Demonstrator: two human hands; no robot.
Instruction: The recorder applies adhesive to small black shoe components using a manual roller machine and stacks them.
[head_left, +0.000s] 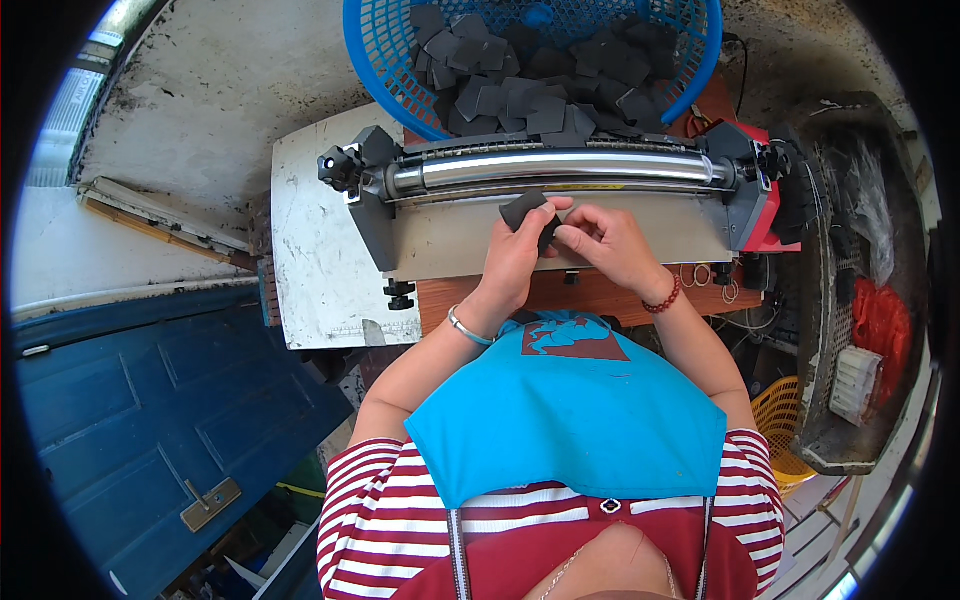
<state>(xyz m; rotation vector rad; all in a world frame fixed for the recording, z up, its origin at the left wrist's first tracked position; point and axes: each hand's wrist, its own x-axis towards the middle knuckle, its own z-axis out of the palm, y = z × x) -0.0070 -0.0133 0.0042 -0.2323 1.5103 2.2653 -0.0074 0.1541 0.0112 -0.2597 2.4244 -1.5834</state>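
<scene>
My left hand (514, 262) is closed around a few thin black square pieces (522, 208), its thumb lying across them. My right hand (612, 246) meets it from the other side, with thumb and bent fingers pinching at the pieces' right edge. Both hands are over the beige feed plate (450, 237) of a roller machine. Just beyond them runs its shiny metal roller (560, 168). How many pieces are held is hidden by my fingers.
Behind the roller stands a blue plastic basket (358, 52) heaped with similar black squares (545, 112). Black knobs (340, 168) stick out at the machine's left end. A white board (318, 240) lies to the left, and a grimy trough (815, 400) with a red bag (880, 325) stands right.
</scene>
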